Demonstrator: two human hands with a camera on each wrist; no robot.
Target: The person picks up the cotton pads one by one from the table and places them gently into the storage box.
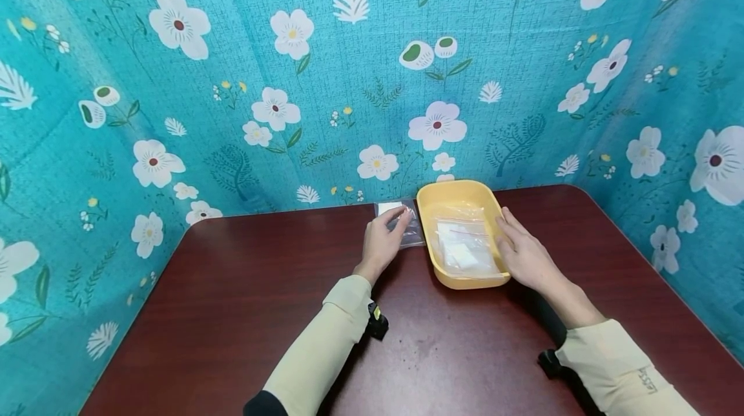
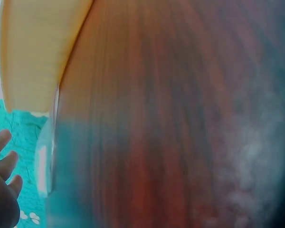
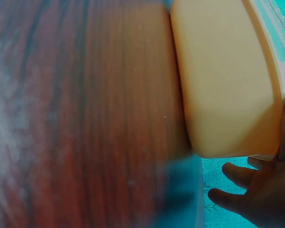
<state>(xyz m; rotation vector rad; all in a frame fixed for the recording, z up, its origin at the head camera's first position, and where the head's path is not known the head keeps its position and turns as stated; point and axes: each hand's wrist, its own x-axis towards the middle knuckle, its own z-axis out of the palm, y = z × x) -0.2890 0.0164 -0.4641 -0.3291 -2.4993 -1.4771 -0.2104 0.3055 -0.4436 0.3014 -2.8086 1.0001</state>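
A yellow plastic tub [image 1: 438, 267] stands near the back of the table, holding clear zip bags [image 1: 465, 248] with white contents. Just left of it, another clear zip bag [image 1: 411, 234] with a white piece inside lies flat on the tabletop. My left hand [image 1: 380, 243] is over this bag, fingers and thumb apart; the left wrist view shows the fingers [image 2: 7, 164] raised off the bag [image 2: 43, 161]. My right hand [image 1: 531, 261] rests at the tub's right rim, thumb over the edge. In the right wrist view its fingers [image 3: 237, 175] extend loosely beside the tub wall [image 3: 228, 85].
The dark red-brown wooden table [image 1: 261, 287] reaches back to a teal flowered cloth [image 1: 349, 80], which also hangs along both sides. The tub and bag lie close to the table's back edge. Each sleeve carries a black wrist device [image 1: 376, 322].
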